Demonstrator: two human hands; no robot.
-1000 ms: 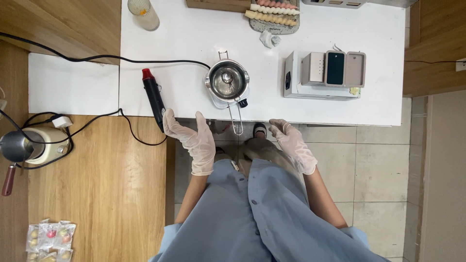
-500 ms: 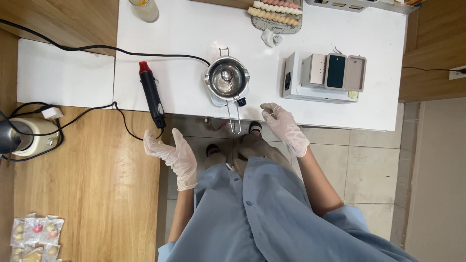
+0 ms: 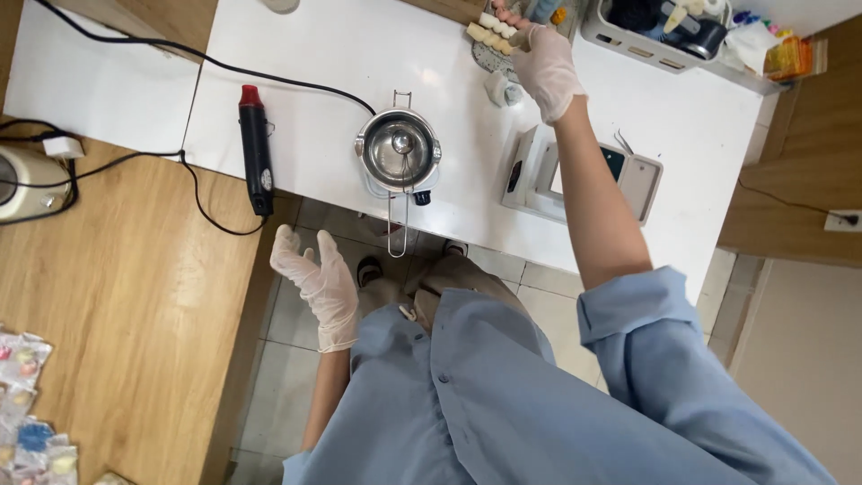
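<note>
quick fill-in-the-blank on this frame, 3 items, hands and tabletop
1. The right hand reaches to the row of pale pieces at the table's ____ edge.
2. The left hand hangs over the floor and holds ____.
3. The pot sits between the heat gun and the ____.

Missing: far; nothing; scale

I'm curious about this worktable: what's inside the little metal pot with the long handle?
The metal pot shows a shiny bare bottom with a small round glint at its middle; I cannot tell whether that is an object. It sits on a small base, mostly covered. Neither the right hand nor left hand touches it.
</note>
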